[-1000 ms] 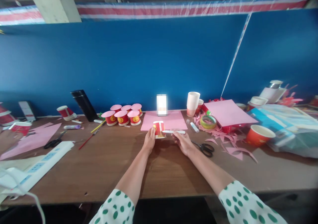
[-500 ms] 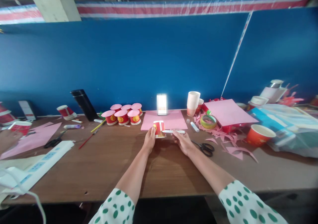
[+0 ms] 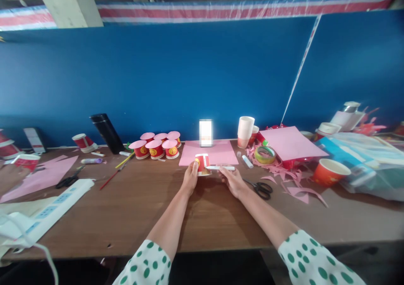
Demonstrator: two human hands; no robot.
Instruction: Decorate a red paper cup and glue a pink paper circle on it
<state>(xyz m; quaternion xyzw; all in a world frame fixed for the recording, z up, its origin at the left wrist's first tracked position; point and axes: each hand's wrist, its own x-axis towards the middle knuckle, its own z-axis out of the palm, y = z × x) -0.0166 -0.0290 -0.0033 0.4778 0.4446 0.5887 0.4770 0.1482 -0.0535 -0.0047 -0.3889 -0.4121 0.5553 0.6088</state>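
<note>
My left hand [image 3: 190, 177] is closed around the left side of a red paper cup [image 3: 203, 163] with a gold print and white edges. The cup is held above the table, in front of a pink paper sheet [image 3: 217, 152]. Between the fingers of my right hand [image 3: 232, 179] is a white marker pen [image 3: 221, 168], its tip pointing left at the cup's side. Tip and cup look to be touching. Black-handled scissors [image 3: 263, 190] lie just right of my right wrist, their blades partly hidden by it.
Several red cups with pink paper discs [image 3: 154, 144] stand at left. Farther left are a black flask [image 3: 107, 134] and a white power strip [image 3: 53, 213]. On the right are stacked white cups [image 3: 245, 131], tape [image 3: 264, 155], pink scraps [image 3: 296, 175] and an orange cup [image 3: 330, 172].
Almost nothing differs. Both hands hold the cup and the marker pen in nearly the same place as before.
</note>
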